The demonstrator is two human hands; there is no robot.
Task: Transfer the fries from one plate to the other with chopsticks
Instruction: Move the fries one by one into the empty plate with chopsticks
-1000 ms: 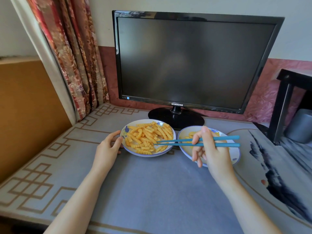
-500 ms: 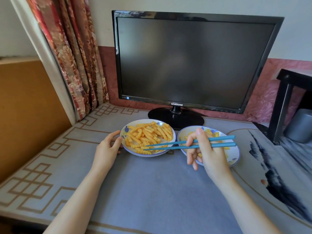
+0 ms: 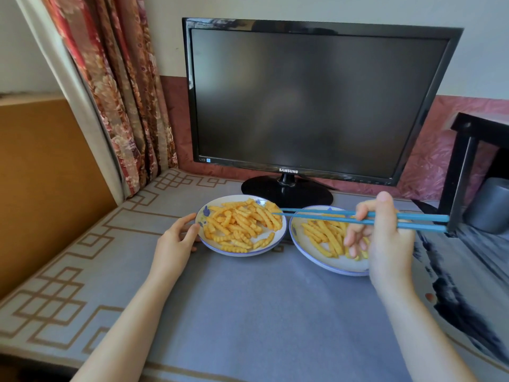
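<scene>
Surface: grey-blue cloth (image 3: pixel 248 312) over a table, brown fret border along the left and near edges, dark ink pattern on the right side.
Back edge: black monitor (image 3: pixel 316 100), screen dark. Its round base (image 3: pixel 286 188) sits just behind both plates.
Left edge: floral curtain (image 3: pixel 115 92) hangs at the back-left corner, with a brown panel (image 3: pixel 41 175) beyond the cloth.
Right edge: black table leg (image 3: pixel 462 166) stands near the right plate, with a grey container (image 3: pixel 490 205) behind it.
Open room: wide stretch of cloth between the plates and the near edge, crossed by the 2 forearms. Tight at the back and right.
Left plate (image 3: pixel 237 253): heaped with left fries (image 3: pixel 242 224), crinkle cut.
Right plate (image 3: pixel 325 267): just beside the left plate, narrow gap between the rims. Holds right fries (image 3: pixel 325 235), a thinner batch partly hidden by the right hand.
Left hand (image 3: pixel 173 244): thumb and curved fingers cup the left plate's left rim.
Right hand (image 3: pixel 385 244): above the right plate, thumb and fingers pinch the 2 blue chopsticks (image 3: pixel 316 215) past mid-length.
Chopsticks: near level, pointing left. Tips sit slightly apart at the right edge of the left fries; cannot tell if they grip one. Back ends overlap the black table leg in view; cannot tell if they touch it.
</scene>
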